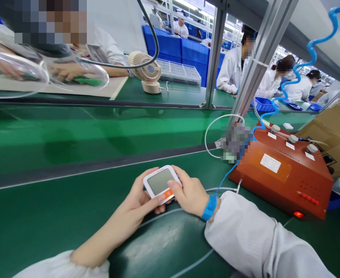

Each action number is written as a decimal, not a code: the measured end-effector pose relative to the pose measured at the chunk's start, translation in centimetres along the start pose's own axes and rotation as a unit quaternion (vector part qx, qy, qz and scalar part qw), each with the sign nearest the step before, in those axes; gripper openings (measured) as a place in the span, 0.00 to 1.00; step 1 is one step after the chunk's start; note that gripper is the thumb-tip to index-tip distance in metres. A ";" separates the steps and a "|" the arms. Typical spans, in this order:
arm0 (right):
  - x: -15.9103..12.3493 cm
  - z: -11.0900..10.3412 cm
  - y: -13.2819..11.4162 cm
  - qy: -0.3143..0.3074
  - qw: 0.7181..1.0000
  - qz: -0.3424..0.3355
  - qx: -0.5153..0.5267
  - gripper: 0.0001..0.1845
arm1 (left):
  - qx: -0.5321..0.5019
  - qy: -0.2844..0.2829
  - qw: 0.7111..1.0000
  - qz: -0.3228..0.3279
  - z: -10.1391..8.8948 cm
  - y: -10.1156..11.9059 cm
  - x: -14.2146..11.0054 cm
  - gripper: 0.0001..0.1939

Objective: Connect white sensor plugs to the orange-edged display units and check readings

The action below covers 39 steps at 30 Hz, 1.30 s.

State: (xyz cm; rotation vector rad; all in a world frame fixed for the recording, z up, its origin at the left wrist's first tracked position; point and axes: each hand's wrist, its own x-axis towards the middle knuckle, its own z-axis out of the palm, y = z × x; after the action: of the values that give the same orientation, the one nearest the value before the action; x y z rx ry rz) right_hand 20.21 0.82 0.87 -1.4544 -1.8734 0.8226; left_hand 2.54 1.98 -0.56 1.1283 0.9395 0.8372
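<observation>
A small white device (160, 182) with a grey screen and an orange button strip is held just above the green bench mat (56, 224). My left hand (142, 199) grips its near left edge, thumb lying along the orange strip. My right hand (189, 193) wraps the right side, fingers curled over the top edge. On my right wrist sits a blue strap (209, 207) with a blue coiled cord running up and to the right. Both sleeves are white.
An orange test box (283, 172) with knobs, labels and a lit red light stands to the right, thin tubes leading to it. A green conveyor belt (85, 131) runs across behind. Beyond it are a small fan (148, 71), a cardboard box (336, 131), and other workers in white coats.
</observation>
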 end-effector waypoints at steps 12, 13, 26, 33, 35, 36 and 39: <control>0.0 0.1 0.1 -0.003 1.000 -0.002 0.005 0.26 | -0.002 -0.014 1.000 -0.001 0.4 0.7 -0.1 0.47; 0.0 0.1 0.2 -0.003 1.000 -0.001 0.006 0.26 | -0.002 -0.015 1.000 -0.001 0.5 0.8 -0.1 0.48; 0.0 0.2 0.2 0.009 1.000 -0.010 0.002 0.25 | 0.003 -0.012 1.000 -0.008 0.2 0.7 -0.2 0.47; -0.1 0.1 0.1 0.009 1.000 -0.008 0.002 0.25 | 0.005 -0.012 1.000 0.005 0.0 0.1 0.1 0.47; -0.1 0.1 0.1 0.010 1.000 -0.007 0.002 0.25 | 0.002 -0.009 1.000 0.003 -0.1 -0.1 0.1 0.47; -0.1 0.1 0.1 0.010 1.000 -0.008 0.002 0.25 | 0.001 -0.007 1.000 0.002 -0.1 -0.1 0.1 0.48; 0.0 0.2 0.2 0.008 1.000 -0.011 0.003 0.25 | -0.001 -0.006 1.000 0.003 -0.1 0.0 0.1 0.48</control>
State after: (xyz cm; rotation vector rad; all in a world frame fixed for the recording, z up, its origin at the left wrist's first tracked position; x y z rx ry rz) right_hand 20.18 0.81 0.64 -1.4297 -1.8696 0.8025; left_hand 2.50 2.08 -0.55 1.1343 0.9258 0.8347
